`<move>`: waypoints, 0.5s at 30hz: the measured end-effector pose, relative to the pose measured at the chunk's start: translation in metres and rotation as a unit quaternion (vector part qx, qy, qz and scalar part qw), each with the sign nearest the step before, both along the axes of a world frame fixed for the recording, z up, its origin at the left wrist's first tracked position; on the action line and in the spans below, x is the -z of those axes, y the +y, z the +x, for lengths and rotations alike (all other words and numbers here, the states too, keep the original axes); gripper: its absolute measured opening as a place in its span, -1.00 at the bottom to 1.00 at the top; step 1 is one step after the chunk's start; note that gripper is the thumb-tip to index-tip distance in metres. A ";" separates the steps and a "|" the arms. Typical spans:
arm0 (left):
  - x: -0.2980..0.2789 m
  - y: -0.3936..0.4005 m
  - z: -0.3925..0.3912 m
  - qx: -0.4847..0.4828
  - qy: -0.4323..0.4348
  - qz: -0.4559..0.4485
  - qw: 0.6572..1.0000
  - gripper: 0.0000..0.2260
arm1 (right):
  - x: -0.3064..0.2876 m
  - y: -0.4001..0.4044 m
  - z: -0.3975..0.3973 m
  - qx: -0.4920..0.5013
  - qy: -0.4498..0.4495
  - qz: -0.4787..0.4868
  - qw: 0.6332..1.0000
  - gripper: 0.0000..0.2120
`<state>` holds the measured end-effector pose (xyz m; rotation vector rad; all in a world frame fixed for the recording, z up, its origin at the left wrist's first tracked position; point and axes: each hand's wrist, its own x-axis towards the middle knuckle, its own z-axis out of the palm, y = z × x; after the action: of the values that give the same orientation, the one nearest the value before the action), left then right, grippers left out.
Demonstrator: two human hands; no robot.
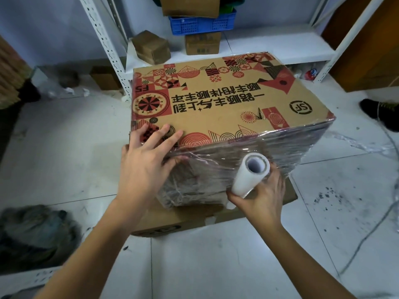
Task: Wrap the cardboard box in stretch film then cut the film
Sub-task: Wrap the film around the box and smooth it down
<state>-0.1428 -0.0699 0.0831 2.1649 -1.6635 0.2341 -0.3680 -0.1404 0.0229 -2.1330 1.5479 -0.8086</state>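
Under the flat, spread left hand (146, 156) sits the printed brown cardboard box (226, 98), steadied; the right hand (262, 192) grips the white stretch-film roll (250, 174), held upright against the box's near side.

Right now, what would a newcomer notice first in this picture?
The big cardboard box with red and black patterns fills the centre, its near side already covered in shiny stretch film. The left hand presses its near top edge, while the right hand holds the film roll against the wrapped side.
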 end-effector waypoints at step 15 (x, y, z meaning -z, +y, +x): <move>-0.087 -0.096 0.083 0.021 0.057 0.110 0.992 -0.50 | -0.090 -0.070 0.032 -0.065 0.097 0.070 0.991 -0.47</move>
<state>-0.0603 -0.1657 0.1699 2.2496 -1.7381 -0.0899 -0.3364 -0.2105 0.1129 -2.2342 1.4913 -0.4461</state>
